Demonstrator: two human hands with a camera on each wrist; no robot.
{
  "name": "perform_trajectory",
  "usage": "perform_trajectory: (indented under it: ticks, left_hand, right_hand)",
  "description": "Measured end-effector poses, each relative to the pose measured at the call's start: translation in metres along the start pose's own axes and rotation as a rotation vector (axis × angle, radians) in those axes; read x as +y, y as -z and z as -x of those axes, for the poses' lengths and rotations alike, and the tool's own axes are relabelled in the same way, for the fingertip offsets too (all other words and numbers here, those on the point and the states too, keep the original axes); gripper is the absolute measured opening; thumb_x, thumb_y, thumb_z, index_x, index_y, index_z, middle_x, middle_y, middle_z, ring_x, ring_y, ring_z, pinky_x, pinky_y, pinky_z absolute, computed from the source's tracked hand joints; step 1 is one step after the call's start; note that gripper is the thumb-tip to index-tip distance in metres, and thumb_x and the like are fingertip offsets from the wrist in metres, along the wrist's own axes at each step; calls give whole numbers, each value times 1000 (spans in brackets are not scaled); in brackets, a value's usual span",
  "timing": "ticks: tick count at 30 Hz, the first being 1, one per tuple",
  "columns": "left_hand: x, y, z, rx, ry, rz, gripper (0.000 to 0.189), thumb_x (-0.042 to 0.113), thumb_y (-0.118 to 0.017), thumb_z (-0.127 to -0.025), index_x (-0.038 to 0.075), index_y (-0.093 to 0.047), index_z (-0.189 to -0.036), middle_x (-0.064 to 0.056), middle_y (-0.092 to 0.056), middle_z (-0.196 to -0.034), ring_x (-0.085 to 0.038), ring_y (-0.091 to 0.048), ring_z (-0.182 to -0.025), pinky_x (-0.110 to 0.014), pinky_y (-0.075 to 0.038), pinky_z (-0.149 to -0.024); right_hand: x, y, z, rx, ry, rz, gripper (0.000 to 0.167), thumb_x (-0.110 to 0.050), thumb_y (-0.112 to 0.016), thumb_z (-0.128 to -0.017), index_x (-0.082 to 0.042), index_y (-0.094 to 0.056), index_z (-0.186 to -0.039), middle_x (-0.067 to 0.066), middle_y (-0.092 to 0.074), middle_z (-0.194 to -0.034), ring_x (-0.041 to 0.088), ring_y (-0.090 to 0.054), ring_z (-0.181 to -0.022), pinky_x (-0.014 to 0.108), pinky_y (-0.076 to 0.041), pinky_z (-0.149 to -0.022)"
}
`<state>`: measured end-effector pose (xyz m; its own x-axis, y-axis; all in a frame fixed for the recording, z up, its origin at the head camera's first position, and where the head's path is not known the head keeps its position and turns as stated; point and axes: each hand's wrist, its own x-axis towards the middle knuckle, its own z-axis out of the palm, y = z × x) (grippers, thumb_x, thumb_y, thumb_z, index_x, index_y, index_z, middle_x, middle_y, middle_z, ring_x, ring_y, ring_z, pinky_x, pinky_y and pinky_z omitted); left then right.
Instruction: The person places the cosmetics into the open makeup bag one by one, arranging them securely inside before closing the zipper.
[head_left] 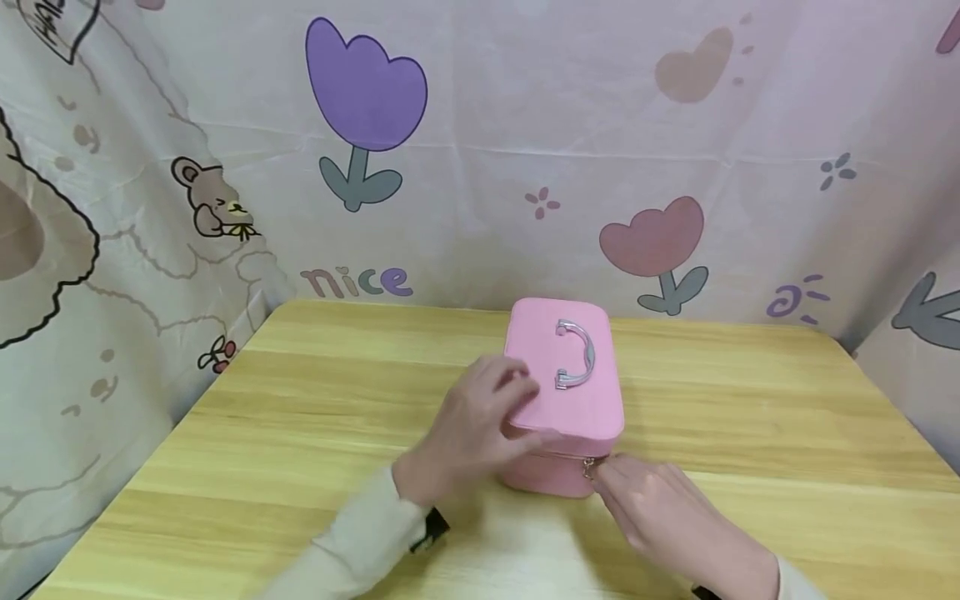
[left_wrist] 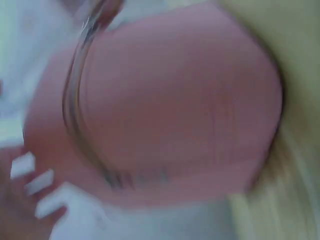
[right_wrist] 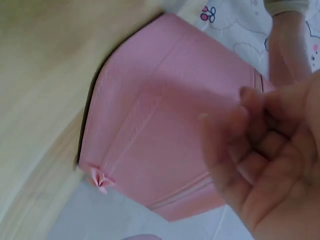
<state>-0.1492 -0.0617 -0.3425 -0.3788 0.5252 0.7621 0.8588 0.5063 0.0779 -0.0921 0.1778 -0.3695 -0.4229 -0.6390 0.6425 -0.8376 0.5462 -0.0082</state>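
A pink zippered case stands on the table, its lid down and a silver handle on top. My left hand is at the case's left side, fingers spread and loosely bent over the lid's edge, with nothing in its grasp. At the near right corner my right hand pinches the metal zipper pull with its fingertips. The zipper runs round the case below the lid in the blurred left wrist view. In the right wrist view, the curled fingers overlap the case wall.
The wood-grain table extends on both sides of the case. Behind it hangs a pale cloth printed with flowers and bears. A small pink bow sits low on the case wall in the right wrist view.
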Motion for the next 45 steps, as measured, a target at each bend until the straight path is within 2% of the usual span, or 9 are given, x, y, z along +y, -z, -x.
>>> perform_trajectory:
  ticks: [2,4,8,14,19,24,29,34,45]
  left_hand:
    - [-16,4,2,-122,81,174,27,24,-54,-94,3,-66,-107,-11,-55,-125,-23,-47,-122,-34,-34,-106]
    - [-30,7,6,-216,118,257,32,15,-41,-96,3,-62,-118,-12,-48,-139,-24,-33,-137,-38,-18,-115]
    - [-45,10,18,-265,68,273,37,16,-37,-99,3,-56,-128,-14,-44,-144,-27,-28,-141,-45,-14,-116]
    - [-49,14,24,-230,-13,199,55,39,-46,-99,1,-49,-137,-14,-46,-143,-26,-39,-134,-48,-20,-114]
    - [-50,16,20,-176,-101,127,59,47,-67,-87,4,-62,-127,-10,-58,-131,-23,-50,-124,-47,-26,-111]
    - [-48,12,11,-121,-153,115,61,44,-82,-70,4,-69,-114,-8,-65,-117,-23,-56,-111,-34,-39,-104]
    - [-46,2,4,-63,-159,172,58,43,-87,-62,3,-72,-101,-5,-66,-103,-21,-54,-97,-26,-46,-88]
    - [-43,-6,3,4,-161,152,59,45,-91,-55,5,-74,-95,-4,-66,-96,-19,-52,-90,-24,-46,-80]
    - [-37,-9,5,60,-91,179,62,44,-92,-48,7,-74,-94,-2,-66,-96,-18,-52,-90,-28,-44,-79]
  right_hand:
    - [2,4,1,-38,-31,14,41,-30,-23,-107,-20,-46,-73,-18,-31,-66,-3,-22,-55,8,-18,-44]
    - [4,8,2,-66,-49,24,44,-30,-20,-106,-21,-43,-70,-19,-29,-66,-4,-19,-54,8,-17,-43]
    - [5,15,0,-106,-55,52,41,-25,-22,-104,-22,-37,-65,-19,-25,-64,-4,-17,-54,9,-14,-44]
    - [6,23,0,-140,-91,90,33,-17,-34,-97,-23,-36,-65,-20,-23,-63,-4,-18,-52,11,-16,-42]
    - [9,27,2,-145,-117,90,30,-12,-44,-92,-24,-37,-65,-20,-23,-63,-4,-19,-52,12,-17,-42]
    - [8,28,2,-92,-82,105,32,-18,-33,-95,-24,-38,-64,-20,-23,-62,-4,-19,-53,10,-15,-43]
    - [8,27,2,-52,-89,136,39,-25,-23,-100,-23,-39,-64,-19,-24,-62,-4,-19,-52,11,-15,-42]
    - [5,26,1,-31,-89,185,45,-28,-19,-102,-23,-38,-62,-18,-23,-61,-3,-18,-52,12,-16,-41]
    - [3,23,0,-28,-88,134,37,-24,-26,-98,-24,-43,-64,-20,-26,-63,-5,-22,-54,12,-19,-43]
